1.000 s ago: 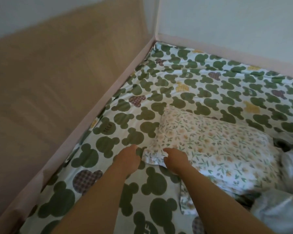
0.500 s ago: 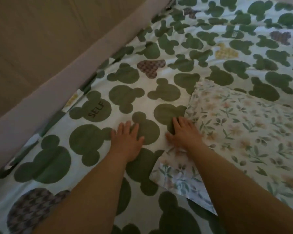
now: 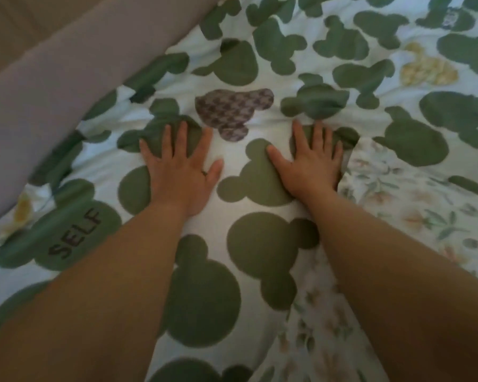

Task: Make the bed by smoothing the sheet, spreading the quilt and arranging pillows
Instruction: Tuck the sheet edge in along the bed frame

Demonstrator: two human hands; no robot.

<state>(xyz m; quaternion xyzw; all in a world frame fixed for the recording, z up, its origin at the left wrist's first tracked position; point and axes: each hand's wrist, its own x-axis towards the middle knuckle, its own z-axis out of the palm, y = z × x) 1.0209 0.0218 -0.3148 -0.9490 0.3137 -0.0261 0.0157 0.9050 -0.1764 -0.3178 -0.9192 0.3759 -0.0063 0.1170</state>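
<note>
Both hands slid further up the bed: left hand [image 3: 181, 166] and right hand [image 3: 308, 161] flat, fingers spread, grasping nothing. Keep pushing the sheet [image 3: 254, 114] wrinkles toward the padded bed edge [image 3: 66, 86], clear of the pillow [image 3: 414, 210] at right.

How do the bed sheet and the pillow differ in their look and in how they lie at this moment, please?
The sheet carries large green mouse-head shapes; the pillow has a small floral print of leaves and pale blossoms. The sheet is bunched into wrinkles just beyond the fingers, while the pillow looks fairly smooth. Both hands, left hand and right hand, press flat on the sheet; the pillow lies beside the right hand. Both fabrics have a white ground.
</note>
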